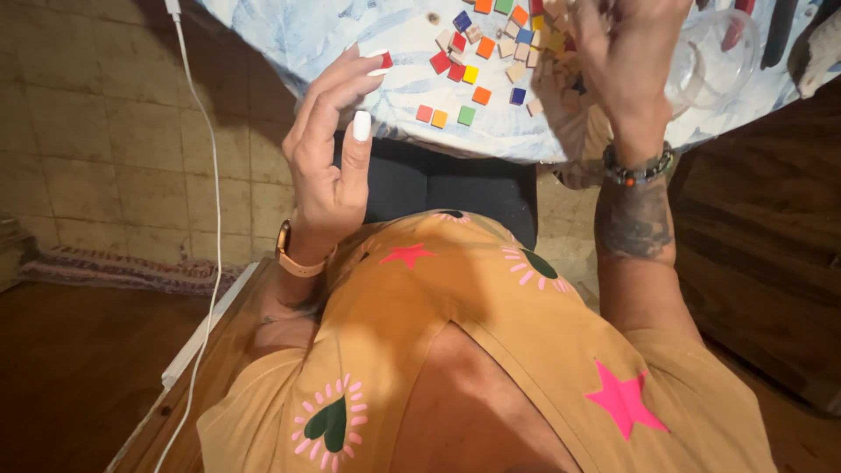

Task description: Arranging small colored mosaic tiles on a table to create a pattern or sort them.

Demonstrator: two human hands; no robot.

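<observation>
My left hand [328, 144] hovers at the near edge of the table [350, 35], palm turned toward me, and pinches a small red square tile [386, 60] between its fingertips. My right hand [624, 54] reaches over a heap of small coloured square tiles [491, 52] in red, orange, yellow, green, blue and beige. Its fingers are curled down among the tiles near a clear plastic cup [720, 54]; whether it grips a tile is hidden. A beaded bracelet [638, 169] circles the right wrist and a watch [298, 261] the left.
The table wears a pale blue and white cloth. A white cable [213, 219] hangs down at the left over a tiled wall. A dark chair seat [438, 184] shows under the table edge. Dark wooden furniture [762, 245] stands at the right.
</observation>
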